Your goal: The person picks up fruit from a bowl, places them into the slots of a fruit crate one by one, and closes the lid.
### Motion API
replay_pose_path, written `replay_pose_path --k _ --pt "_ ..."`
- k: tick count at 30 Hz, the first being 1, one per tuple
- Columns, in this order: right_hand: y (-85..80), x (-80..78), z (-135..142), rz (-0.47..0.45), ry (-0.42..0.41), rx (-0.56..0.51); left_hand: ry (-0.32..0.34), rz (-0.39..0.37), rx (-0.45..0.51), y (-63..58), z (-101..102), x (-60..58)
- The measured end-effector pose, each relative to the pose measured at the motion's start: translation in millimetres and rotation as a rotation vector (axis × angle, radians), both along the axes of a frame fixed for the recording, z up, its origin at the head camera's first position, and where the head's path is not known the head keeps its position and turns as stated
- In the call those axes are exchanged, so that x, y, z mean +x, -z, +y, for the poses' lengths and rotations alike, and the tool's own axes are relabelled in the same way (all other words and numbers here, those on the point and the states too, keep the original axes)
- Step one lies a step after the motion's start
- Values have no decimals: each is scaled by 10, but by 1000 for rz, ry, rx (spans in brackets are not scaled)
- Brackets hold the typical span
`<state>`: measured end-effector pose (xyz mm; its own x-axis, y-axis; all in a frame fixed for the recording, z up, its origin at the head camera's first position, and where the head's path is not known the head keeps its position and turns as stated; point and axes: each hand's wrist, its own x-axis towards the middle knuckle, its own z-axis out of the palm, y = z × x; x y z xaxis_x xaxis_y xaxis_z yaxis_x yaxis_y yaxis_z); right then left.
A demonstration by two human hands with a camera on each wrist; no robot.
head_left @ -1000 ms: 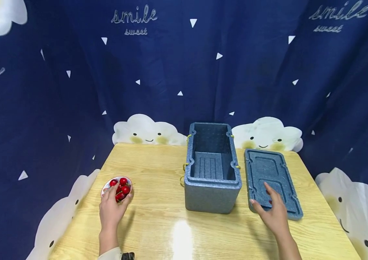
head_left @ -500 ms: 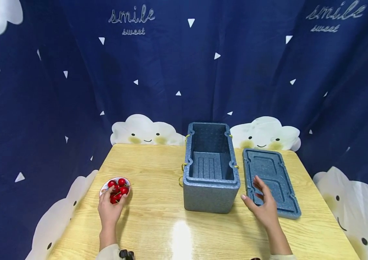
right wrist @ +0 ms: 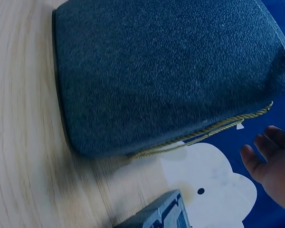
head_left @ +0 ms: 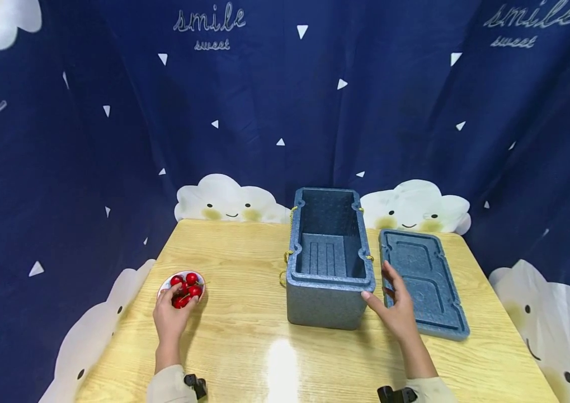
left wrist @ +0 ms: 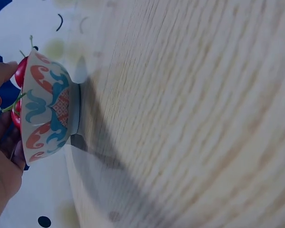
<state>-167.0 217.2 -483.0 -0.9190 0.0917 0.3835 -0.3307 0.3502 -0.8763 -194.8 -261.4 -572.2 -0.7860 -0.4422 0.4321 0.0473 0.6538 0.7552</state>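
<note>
My left hand (head_left: pixel 170 322) reaches over a small bowl (left wrist: pixel 50 102) of red cherries (head_left: pixel 195 290), thumb and fingers spread apart among the fruit at its mouth. In the left wrist view the bowl shows a blue and orange pattern, a green stem sticking out between the fingers; the fingertips are partly hidden. Beside the near right corner of a lidless blue-grey foam box (head_left: pixel 327 305) is my right hand (head_left: pixel 399 316), fingers apart and holding nothing. Its thumb tip overlaps that corner in the head view. Thin yellow rope (right wrist: pixel 204 133) runs along the box's side.
The box's lid (head_left: pixel 420 268) lies flat on the wooden table (head_left: pixel 244 313), right of the box and partly behind my right hand. A dark blue curtain (head_left: pixel 264 101) with white clouds hangs around the table's back and sides.
My right hand has moved left from over the lid to the box's near right corner. The left hand's fingers have drawn slightly closer together in the bowl.
</note>
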Motion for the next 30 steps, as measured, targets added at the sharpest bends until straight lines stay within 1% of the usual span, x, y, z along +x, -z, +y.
replay_pose_path --k 6,8,11,14,16,21,24,30 --pt "-256 27 -171 -42 -37 -34 29 -32 -32 -4 -24 -61" --pt "-275 6 -189 -65 -49 -21 42 -39 -32 -8 -27 -86" --pt "-218 -71 -173 -109 -73 11 57 -50 -40 -21 -23 -115" --pt "-132 -157 -154 -161 -90 63 64 -84 -75 -12 -25 -138" --pt "-85 -201 -150 -184 -91 76 67 -112 -97 -5 -22 -141" --pt "-78 -224 -155 -207 -90 54 88 -148 -130 -13 3 -122" --pt "-141 -218 -159 -220 -105 66 84 -148 -125 -21 11 -106" --pt "-381 -130 -250 -245 -137 60 57 -136 -83 -18 -8 -69"
